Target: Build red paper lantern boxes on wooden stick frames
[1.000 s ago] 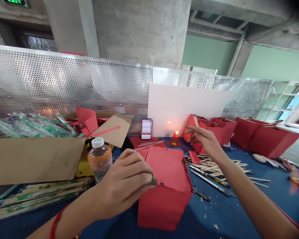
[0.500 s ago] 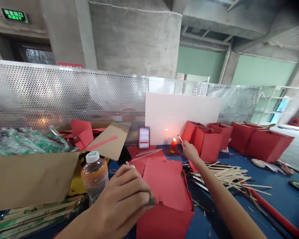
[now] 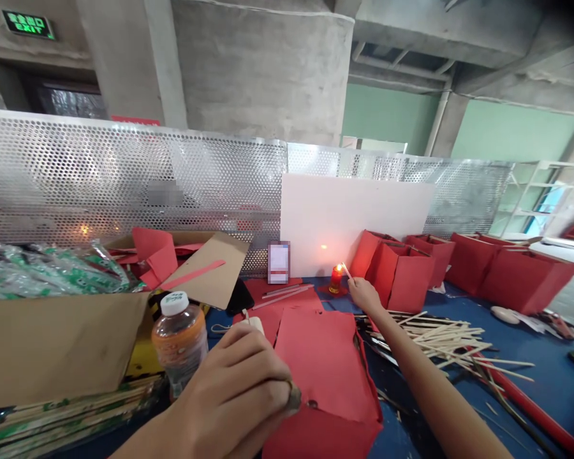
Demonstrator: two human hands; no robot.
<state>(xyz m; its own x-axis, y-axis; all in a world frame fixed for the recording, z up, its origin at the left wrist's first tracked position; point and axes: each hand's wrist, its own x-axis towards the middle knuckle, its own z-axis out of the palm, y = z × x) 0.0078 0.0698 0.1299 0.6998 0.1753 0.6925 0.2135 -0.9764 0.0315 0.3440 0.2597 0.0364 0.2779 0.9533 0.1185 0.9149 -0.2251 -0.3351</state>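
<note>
At the far side of the table my right hand [image 3: 365,296] pinches a thin pale stick [image 3: 345,270], which looks like a glue stick. Its tip is at the flame of a lit red candle [image 3: 336,280]. In the foreground my left hand [image 3: 236,389] is closed, with a small dark grey-brown piece [image 3: 293,396] showing at its fingertips; I cannot make out what it is. Beside this hand stands a red paper-covered box [image 3: 323,357] with small dark holes or burn marks on its top face. Similar pale sticks [image 3: 287,294] lie on red paper behind the box.
A drink bottle [image 3: 179,338] stands left of my left hand, near a cardboard box [image 3: 62,344]. Several red paper boxes [image 3: 404,277] stand right of the candle. Loose wooden sticks [image 3: 440,338] lie under my right forearm. A phone [image 3: 279,262] leans upright at the back.
My right hand has shifted slightly, and the stick's tip is now at the candle flame instead of a little to its right. My left hand stays closed in about the same place.
</note>
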